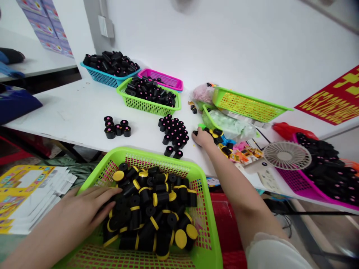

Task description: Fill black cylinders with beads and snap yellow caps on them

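My left hand (75,218) lies flat with its fingers stretched out on the near left of a green basket (209,224) in my lap. It touches the pile of black cylinders with yellow caps (153,211) inside. My right hand (202,137) reaches out onto the white table (78,112). Its fingers are curled on a small black piece beside a heap of black and yellow parts (220,136). Next to it stands a cluster of black cylinders with pink centres (174,131).
Further left on the table is a small group of black cylinders (117,127). Behind are blue (98,74), green (146,104) and magenta (168,79) baskets of black parts, an empty green basket (246,104), a small white fan (286,156) and a magenta basket (305,186) at right.
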Demonstrator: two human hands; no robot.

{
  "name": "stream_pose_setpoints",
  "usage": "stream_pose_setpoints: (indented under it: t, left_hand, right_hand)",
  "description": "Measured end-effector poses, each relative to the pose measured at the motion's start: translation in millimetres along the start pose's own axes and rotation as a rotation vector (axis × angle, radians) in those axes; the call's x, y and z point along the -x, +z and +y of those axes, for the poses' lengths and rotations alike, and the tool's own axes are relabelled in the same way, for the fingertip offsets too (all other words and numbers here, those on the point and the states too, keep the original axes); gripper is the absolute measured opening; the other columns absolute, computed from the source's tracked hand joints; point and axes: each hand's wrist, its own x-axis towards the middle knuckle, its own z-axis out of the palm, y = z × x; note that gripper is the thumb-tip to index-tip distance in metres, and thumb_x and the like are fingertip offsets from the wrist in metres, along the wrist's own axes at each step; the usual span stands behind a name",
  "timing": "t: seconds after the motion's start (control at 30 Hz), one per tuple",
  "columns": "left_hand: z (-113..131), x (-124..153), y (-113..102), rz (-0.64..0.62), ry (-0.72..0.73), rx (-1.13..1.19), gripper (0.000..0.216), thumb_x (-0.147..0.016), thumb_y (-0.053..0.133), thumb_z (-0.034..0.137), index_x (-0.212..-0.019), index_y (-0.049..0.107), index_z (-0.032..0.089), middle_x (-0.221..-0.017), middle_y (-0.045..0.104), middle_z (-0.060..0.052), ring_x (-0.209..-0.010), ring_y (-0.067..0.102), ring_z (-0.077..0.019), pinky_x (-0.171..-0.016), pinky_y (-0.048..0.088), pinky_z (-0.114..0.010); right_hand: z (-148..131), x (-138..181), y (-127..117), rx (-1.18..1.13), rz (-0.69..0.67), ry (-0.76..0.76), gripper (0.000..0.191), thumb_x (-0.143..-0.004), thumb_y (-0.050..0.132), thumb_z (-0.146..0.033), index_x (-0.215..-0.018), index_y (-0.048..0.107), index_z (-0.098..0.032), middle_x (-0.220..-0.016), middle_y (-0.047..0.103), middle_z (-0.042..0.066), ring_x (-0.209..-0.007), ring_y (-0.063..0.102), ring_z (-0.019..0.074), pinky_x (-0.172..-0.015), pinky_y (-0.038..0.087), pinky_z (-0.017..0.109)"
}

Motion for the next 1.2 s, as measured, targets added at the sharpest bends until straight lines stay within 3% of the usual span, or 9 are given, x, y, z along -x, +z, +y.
stream_pose_setpoints:
  t: [0.1,0.27,0.43,0.57,0.83,1.03,1.13,1.2]
  left_hand:
    - [-1.3,0.2,0.3,0.014,0.011,0.010,0.035,-0.090,0.046,0.042,-0.118,0.066,0.037,-0.120,0.070,0.001,-0.106,0.068,-0.0292,-0.088,0.052,-0.046]
    - [1.8,2.1,-3.1,0.010,0.013,0.032,0.033,-0.091,0.046,0.039,-0.116,0.067,0.034,-0.119,0.071,-0.002,-0.104,0.069,-0.0289,-0.087,0.051,-0.045]
    - [3.2,2.6,-5.4,-0.026,0.025,0.005,0.036,-0.094,0.042,0.041,-0.121,0.064,0.031,-0.123,0.069,-0.004,-0.106,0.068,-0.0287,-0.088,0.050,-0.047]
    - [0.7,3.4,-2.9,-0.013,0.036,-0.019,0.035,-0.094,0.042,0.042,-0.121,0.063,0.034,-0.124,0.068,-0.003,-0.108,0.067,-0.0288,-0.088,0.050,-0.048]
    - [-1.6,5.1,1.6,0.036,0.049,0.013,0.034,-0.091,0.046,0.042,-0.119,0.065,0.036,-0.122,0.070,-0.001,-0.106,0.068,-0.0289,-0.087,0.050,-0.045]
    - [-2.0,3.5,4.0,-0.036,0.030,-0.041,0.041,-0.092,0.041,0.045,-0.123,0.064,0.032,-0.125,0.068,-0.003,-0.108,0.067,-0.0292,-0.088,0.050,-0.049]
    - [-5.2,3.5,8.8,-0.031,0.009,-0.047,0.043,-0.091,0.038,0.045,-0.126,0.061,0.035,-0.126,0.067,0.000,-0.109,0.067,-0.0278,-0.089,0.050,-0.051]
    - [-7.8,3.7,12.2,-0.025,-0.005,-0.051,0.044,-0.091,0.036,0.046,-0.127,0.060,0.037,-0.127,0.066,0.001,-0.109,0.067,-0.0273,-0.089,0.050,-0.051]
  right_hand:
    - [0.2,16.0,-14.1,-0.007,-0.046,0.032,0.030,-0.094,0.057,-0.036,-0.117,0.059,-0.017,-0.117,0.062,0.008,-0.098,0.062,0.0192,-0.085,0.054,0.040]
    - [-13.1,79.5,-56.0,-0.067,-0.085,0.065,0.042,-0.086,0.060,-0.049,-0.109,0.061,-0.015,-0.073,0.068,0.005,-0.062,0.064,0.0198,-0.061,0.051,0.033]
    - [-47.2,160.1,-89.1,-0.266,-0.373,-0.147,0.041,-0.084,0.057,-0.056,-0.112,0.059,-0.026,-0.080,0.067,0.000,-0.055,0.055,0.0128,-0.050,0.043,0.025]
    - [-69.8,192.5,-84.3,-0.253,-0.472,-0.266,0.036,-0.086,0.057,-0.052,-0.113,0.058,-0.027,-0.086,0.065,0.000,-0.062,0.053,0.0132,-0.056,0.042,0.026]
    - [-66.0,196.9,-68.8,-0.218,-0.490,-0.268,0.038,-0.087,0.055,-0.052,-0.117,0.055,-0.029,-0.093,0.063,0.001,-0.073,0.056,0.0165,-0.068,0.043,0.030]
    - [-65.2,195.6,-68.7,-0.278,-0.539,-0.240,0.043,-0.092,0.047,-0.056,-0.127,0.051,-0.032,-0.099,0.065,0.000,-0.070,0.058,0.0153,-0.070,0.045,0.030]
    - [-53.5,179.6,-71.4,-0.316,-0.450,-0.178,0.043,-0.094,0.038,-0.060,-0.119,0.058,-0.031,-0.102,0.067,-0.001,-0.066,0.060,0.0143,-0.073,0.047,0.032]
    - [-38.4,156.5,-74.7,-0.243,-0.277,-0.069,0.043,-0.093,0.037,-0.061,-0.107,0.062,-0.029,-0.103,0.068,0.000,-0.062,0.061,0.0137,-0.073,0.048,0.032]
